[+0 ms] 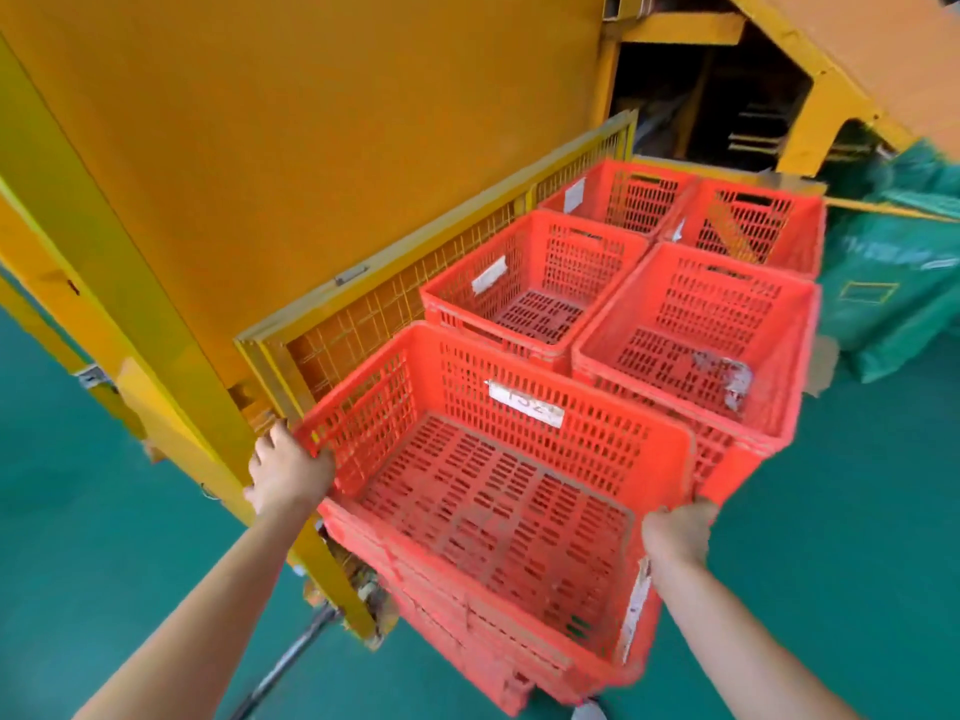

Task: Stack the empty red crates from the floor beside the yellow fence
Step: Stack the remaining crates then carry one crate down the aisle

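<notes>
Green floor (857, 511) spread around the yellow mesh fence (363, 314), with stacks of red crates (691, 345) ranked just beside it. I held the top empty crate (493, 485) over the nearest stack (467, 631), left hand (288, 472) and right hand (678, 532) each with fingers (311, 462) clenched on an opposite rim. I judged it best to square the corners, lower both ends evenly, and mind the fence post near my left knuckles.
</notes>
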